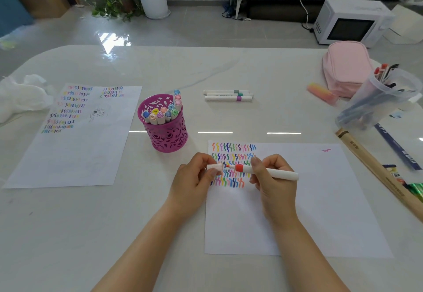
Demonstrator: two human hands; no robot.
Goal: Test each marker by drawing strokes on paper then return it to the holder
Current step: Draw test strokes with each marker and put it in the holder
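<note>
A person's right hand [272,184] grips an uncapped orange-red marker [282,174] held roughly level over the nearer paper sheet [320,200]. Its tip points left at the white cap [215,166] pinched in the left hand [192,182]. A second stroke-covered sheet [80,149] lies left. Three capped markers [227,95] lie beyond, and the purple holder [169,136] carries about ten, one cap reading "44".

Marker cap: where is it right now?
Head view, centre: the cap is pinched in the left hand, just left of the marker held by the right hand, over the near paper's left edge.
</note>
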